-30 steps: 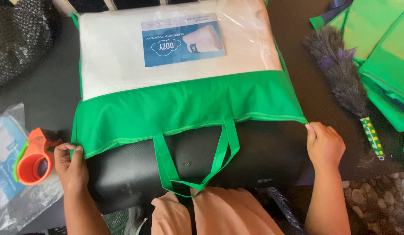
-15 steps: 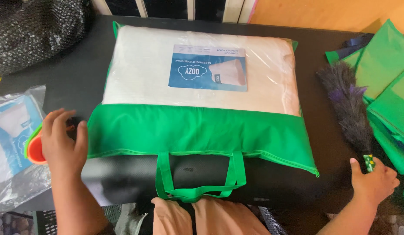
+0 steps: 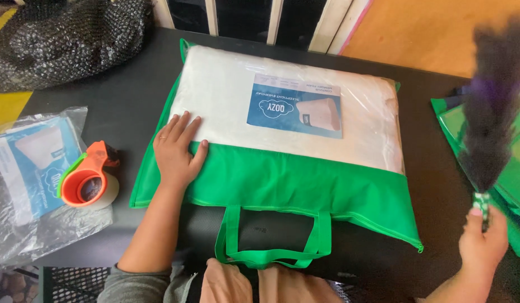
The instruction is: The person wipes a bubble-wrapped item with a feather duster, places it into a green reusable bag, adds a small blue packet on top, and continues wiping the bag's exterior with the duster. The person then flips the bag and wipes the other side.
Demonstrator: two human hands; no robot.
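Observation:
A green carry bag with a clear front panel holds a white pillow and lies flat on the black table. A blue printed card shows behind the clear panel. My left hand rests flat, fingers spread, on the bag's left side where the clear panel meets the green fabric. My right hand grips the striped handle of a dark feather duster, which is raised upright at the right, blurred. The bag's green handle loop hangs toward me.
An orange tape dispenser sits on the table left of the bag, beside a clear plastic sleeve with blue printed sheets. Black bubble-textured wrap lies at the far left. More green bags are stacked on the right.
My left hand moved from the tape dispenser onto the bag. My right hand took the duster off the table and lifted it upright. The view shifted closer over the bag.

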